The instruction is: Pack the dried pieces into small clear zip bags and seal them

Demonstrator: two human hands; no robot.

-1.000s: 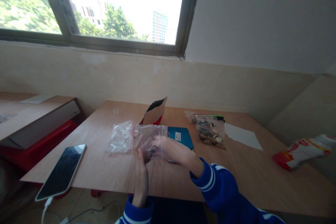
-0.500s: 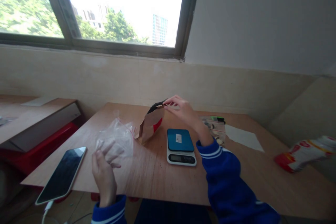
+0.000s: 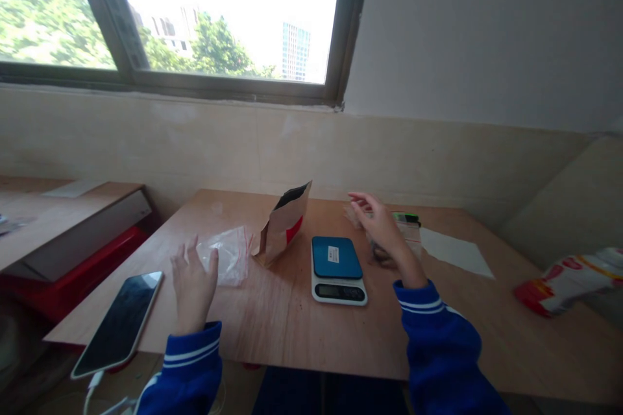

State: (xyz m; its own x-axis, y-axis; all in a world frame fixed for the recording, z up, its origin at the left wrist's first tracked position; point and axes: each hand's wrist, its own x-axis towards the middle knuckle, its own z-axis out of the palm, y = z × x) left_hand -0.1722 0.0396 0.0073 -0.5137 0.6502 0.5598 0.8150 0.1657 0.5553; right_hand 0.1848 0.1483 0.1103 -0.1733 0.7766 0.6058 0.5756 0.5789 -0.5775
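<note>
My left hand (image 3: 193, 282) is open with its fingers spread, at the left edge of some clear zip bags (image 3: 231, 258). It shows nothing in its grasp. Over a clear plastic bag with dark contents (image 3: 382, 258), my right hand (image 3: 382, 227) is open, thumb and forefinger apart; whether it touches the plastic I cannot tell. A brown paper pouch (image 3: 280, 230) with a red patch stands tilted, its dark mouth gaping. Between the pouch and my right hand sits a kitchen scale (image 3: 338, 269) with a blue top and a bare platform.
A phone (image 3: 119, 321) with a white cable overhangs the table's left front corner. Right of my right hand are green and black pens (image 3: 406, 217) and a white paper (image 3: 455, 251). A red-and-white bottle (image 3: 567, 282) lies at the far right. A window is behind the table.
My right hand has let go of the pouch's top edge and moved right, past the scale. My left hand has turned palm down and spread its fingers; the pouch stands by itself.
</note>
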